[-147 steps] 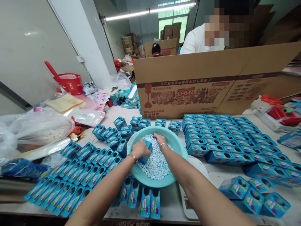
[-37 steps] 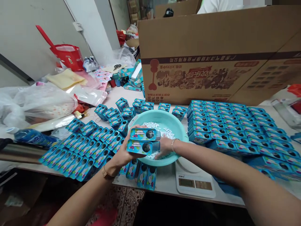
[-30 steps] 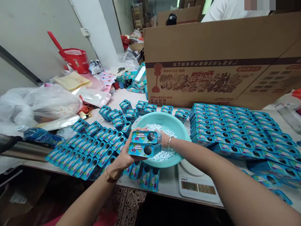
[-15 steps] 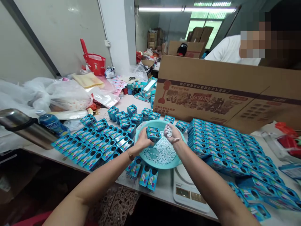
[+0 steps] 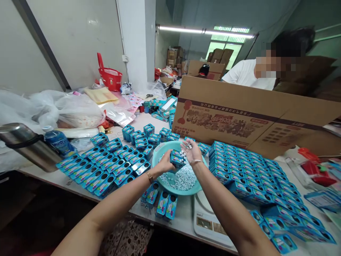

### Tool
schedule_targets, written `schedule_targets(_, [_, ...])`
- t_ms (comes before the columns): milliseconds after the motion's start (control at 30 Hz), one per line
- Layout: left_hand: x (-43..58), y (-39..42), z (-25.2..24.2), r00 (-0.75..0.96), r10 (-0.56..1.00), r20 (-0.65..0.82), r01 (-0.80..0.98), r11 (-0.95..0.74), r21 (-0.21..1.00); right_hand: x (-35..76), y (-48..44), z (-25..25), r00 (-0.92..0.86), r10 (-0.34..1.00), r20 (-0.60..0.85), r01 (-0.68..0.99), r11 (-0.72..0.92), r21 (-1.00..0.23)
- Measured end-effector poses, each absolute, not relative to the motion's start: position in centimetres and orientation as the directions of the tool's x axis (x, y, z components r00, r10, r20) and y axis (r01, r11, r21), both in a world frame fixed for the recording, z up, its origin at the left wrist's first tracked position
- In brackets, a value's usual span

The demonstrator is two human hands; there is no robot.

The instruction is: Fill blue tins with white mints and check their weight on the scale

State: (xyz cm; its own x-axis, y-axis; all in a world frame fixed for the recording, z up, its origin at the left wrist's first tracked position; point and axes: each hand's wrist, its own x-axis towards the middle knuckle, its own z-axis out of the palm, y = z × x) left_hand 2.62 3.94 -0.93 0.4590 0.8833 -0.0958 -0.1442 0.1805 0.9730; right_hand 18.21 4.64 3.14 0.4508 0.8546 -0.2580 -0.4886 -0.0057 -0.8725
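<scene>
My left hand (image 5: 164,164) grips two small blue candy boxes (image 5: 177,159) over a teal bowl (image 5: 161,153) that holds many pale blue candies (image 5: 182,178). My right hand (image 5: 190,151) is cupped palm up beside the boxes, with a heap of candies in it, touching their open ends. Rows of the same blue boxes (image 5: 112,164) lie to the left of the bowl. More rows of them (image 5: 247,165) lie to its right, and three stand at the table's front edge (image 5: 163,203).
A white scale (image 5: 206,220) sits under the bowl's right side. A large cardboard box (image 5: 250,115) stands behind, with a person in white (image 5: 246,73) beyond it. At left lie plastic bags (image 5: 53,108), a steel flask (image 5: 25,145), a blue bottle (image 5: 58,142) and a red basket (image 5: 110,76).
My left hand lifted two boxes from the bowl and turned them. My right hand scooped candies and rose to the boxes' open ends. The camera tilted upward.
</scene>
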Motion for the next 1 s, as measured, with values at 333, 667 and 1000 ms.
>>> schedule_targets(333, [3.0,3.4,0.0,0.525,0.847,-0.086,-0.207,0.225,0.952,16.9,2.1,1.9,0.426,0.904,0.045,-0.125,0.108,-0.986])
schedule_targets(667, [4.4,3.3,-0.2,0.524,0.843,-0.121,-0.219,0.270,0.938,18.0,1.7,1.9,0.494,0.866,0.080,-0.055,0.123,-0.991])
schedule_targets(1000, [4.3,2.9,0.3,0.541,0.833,-0.113,-0.166,0.238,0.957,22.3,-0.9,2.8,0.397,0.917,-0.038,-0.154,0.026,-0.988])
